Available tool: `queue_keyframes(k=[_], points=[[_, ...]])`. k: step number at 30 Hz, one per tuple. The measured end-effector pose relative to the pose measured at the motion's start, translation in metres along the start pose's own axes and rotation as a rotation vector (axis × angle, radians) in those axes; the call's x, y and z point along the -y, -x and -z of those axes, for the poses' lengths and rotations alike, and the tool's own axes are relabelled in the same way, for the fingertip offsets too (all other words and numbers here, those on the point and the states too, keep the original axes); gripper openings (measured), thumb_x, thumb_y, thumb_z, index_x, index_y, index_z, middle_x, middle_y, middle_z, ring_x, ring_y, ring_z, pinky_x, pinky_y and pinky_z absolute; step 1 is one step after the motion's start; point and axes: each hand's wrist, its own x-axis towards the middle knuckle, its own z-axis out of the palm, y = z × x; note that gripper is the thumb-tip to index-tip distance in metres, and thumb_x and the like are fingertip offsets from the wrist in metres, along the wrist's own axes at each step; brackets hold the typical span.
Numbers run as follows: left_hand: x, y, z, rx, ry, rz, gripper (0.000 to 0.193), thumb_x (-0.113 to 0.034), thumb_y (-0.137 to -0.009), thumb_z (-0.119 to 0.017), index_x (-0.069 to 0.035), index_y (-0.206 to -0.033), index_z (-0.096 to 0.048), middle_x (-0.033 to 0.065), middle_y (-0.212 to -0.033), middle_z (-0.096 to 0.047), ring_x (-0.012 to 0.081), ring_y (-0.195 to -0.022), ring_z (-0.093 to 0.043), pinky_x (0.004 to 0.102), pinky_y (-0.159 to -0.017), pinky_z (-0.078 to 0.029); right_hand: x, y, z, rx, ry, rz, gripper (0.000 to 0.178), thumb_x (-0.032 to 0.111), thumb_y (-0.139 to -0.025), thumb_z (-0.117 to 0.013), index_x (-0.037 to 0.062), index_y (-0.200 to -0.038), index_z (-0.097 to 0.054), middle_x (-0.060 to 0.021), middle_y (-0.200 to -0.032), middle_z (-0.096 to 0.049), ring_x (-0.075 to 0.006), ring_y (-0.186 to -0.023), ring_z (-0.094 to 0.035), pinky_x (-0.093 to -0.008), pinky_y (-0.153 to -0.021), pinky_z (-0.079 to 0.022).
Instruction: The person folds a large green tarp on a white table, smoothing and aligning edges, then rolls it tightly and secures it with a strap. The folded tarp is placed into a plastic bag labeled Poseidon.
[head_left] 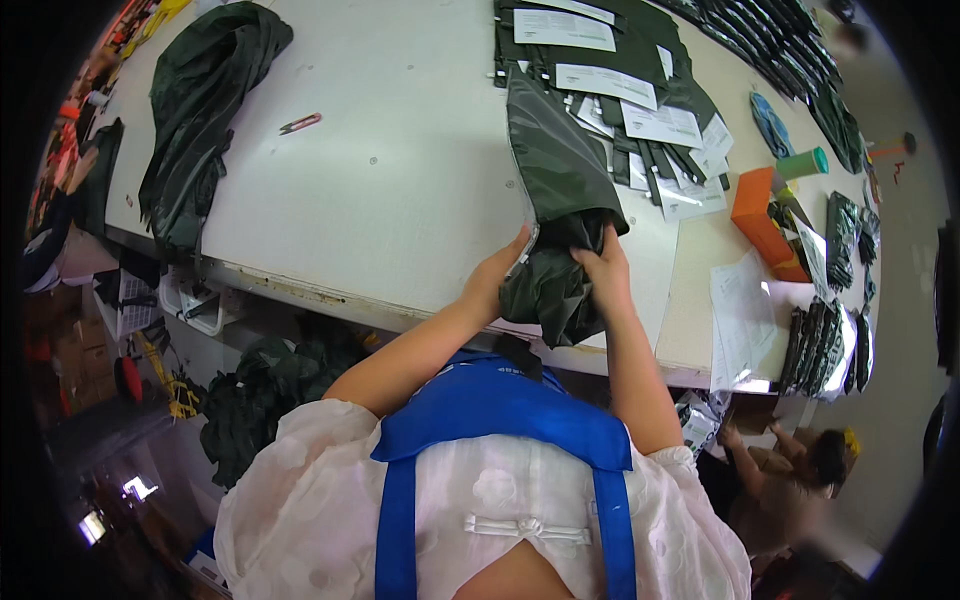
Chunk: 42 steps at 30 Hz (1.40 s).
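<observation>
At the table's near edge I hold a long, glossy dark green fabric piece (563, 150) that looks like a sleeve or bag. Its far end lies flat, and its near end is bunched and folded open, with a dark inside showing. My left hand (503, 272) is closed on its left side, by a pale strip running along the edge. On the right, my right hand (604, 270) grips the folded rim, its thumb on top and some fingers hidden in the cloth. Just beyond lies a stack of flat dark green pieces (640, 40) with white printed labels (605, 85).
Dark green cloth (195, 130) lies heaped at the table's left, near small red thread snips (300, 123). To the right stand an orange box (757, 215), a green roll (803, 163), papers (742, 315) and packed dark bundles (815, 350). Other people work at both sides.
</observation>
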Motion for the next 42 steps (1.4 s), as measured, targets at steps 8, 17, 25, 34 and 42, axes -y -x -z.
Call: queue_keyframes(k=[8, 17, 25, 34, 42], points=[[-0.023, 0.029, -0.003, -0.054, 0.086, 0.196, 0.050, 0.001, -0.088, -0.053, -0.007, -0.136, -0.043, 0.0164, -0.117, -0.061, 0.0273, -0.107, -0.060, 0.0351, -0.092, -0.045, 0.001, -0.006, 0.001, -0.047, -0.561, -0.100, 0.023, 0.005, -0.078, -0.050, -0.0053, -0.096, -0.061, -0.0079, -0.085, -0.064, -0.0183, -0.076, -0.062, -0.0319, -0.069, -0.050], [0.016, 0.020, -0.028, -0.071, 0.855, 0.296, 0.046, -0.002, -0.087, -0.060, -0.003, -0.131, -0.046, 0.0072, -0.123, -0.057, 0.0165, -0.108, -0.055, 0.0306, -0.090, -0.046, 0.034, 0.015, -0.014, 0.059, -0.835, -0.356, 0.020, 0.005, -0.078, -0.050, -0.0072, -0.088, -0.061, -0.0121, -0.080, -0.063, -0.0220, -0.065, -0.061, -0.0339, -0.060, -0.050], [0.029, 0.034, -0.038, 0.516, 0.045, 0.431, 0.034, -0.018, -0.091, -0.059, -0.002, -0.121, -0.055, 0.0093, -0.112, -0.061, 0.0191, -0.100, -0.060, 0.0321, -0.091, -0.048, -0.010, 0.009, -0.034, -0.184, -0.272, -0.195, 0.028, 0.010, -0.083, -0.056, -0.0079, -0.104, -0.058, -0.0121, -0.096, -0.064, -0.0197, -0.088, -0.061, -0.0300, -0.079, -0.048], [0.010, 0.013, 0.028, -0.001, 0.826, 0.571, 0.048, -0.027, -0.098, -0.046, 0.001, -0.137, -0.040, 0.0173, -0.131, -0.052, 0.0241, -0.119, -0.051, 0.0371, -0.099, -0.043, -0.048, 0.005, 0.009, -0.090, 0.480, 0.140, 0.037, 0.016, -0.076, -0.061, -0.0024, -0.109, -0.062, -0.0231, -0.109, -0.062, -0.0403, -0.101, -0.058, -0.0408, -0.091, -0.044], [-0.032, -0.026, 0.002, 0.369, 0.648, 0.392, 0.079, -0.030, -0.080, -0.075, -0.001, -0.140, -0.033, 0.0116, -0.136, -0.046, 0.0198, -0.124, -0.044, 0.0330, -0.103, -0.035, -0.009, 0.019, -0.007, 0.027, 0.963, 0.473, 0.030, 0.020, -0.075, -0.061, -0.0016, -0.095, -0.066, -0.0217, -0.095, -0.063, -0.0401, -0.091, -0.058, -0.0459, -0.083, -0.044]])
